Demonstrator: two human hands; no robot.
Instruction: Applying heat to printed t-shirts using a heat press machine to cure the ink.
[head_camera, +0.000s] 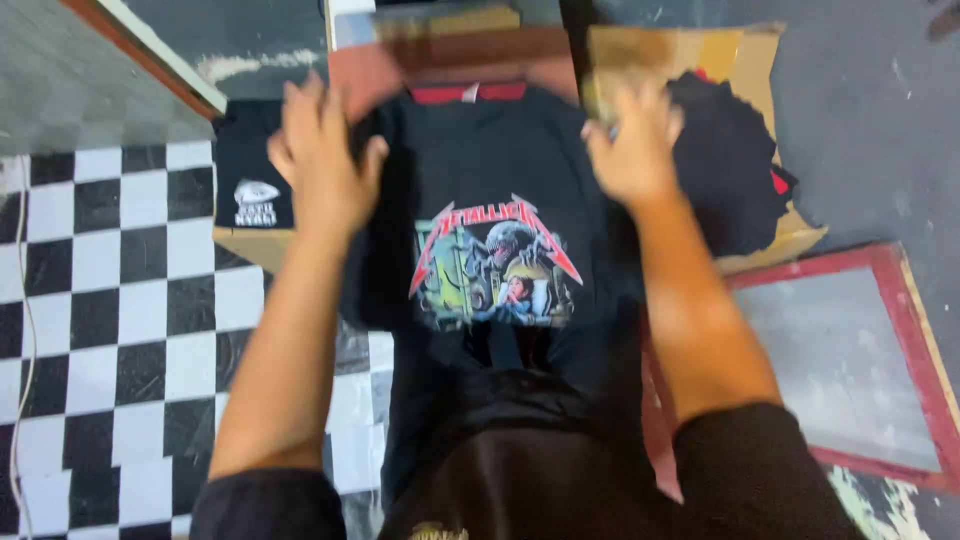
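Observation:
A black t-shirt (500, 160) with a colourful printed picture on its chest lies flat in front of me, its red neck band at the far end. My left hand (322, 165) rests on the shirt's left shoulder with fingers spread. At the shirt's right shoulder, my right hand (632, 148) presses down, fingers curled at the edge. Both hands are blurred by motion. Whether either one pinches the cloth cannot be told.
A folded black shirt (250, 185) with a small white print lies to the left. A cardboard box (745, 60) holding dark clothes (730, 170) sits at the right. A red-framed grey panel (850, 350) lies at lower right. Black-and-white checkered flooring (110, 300) covers the left.

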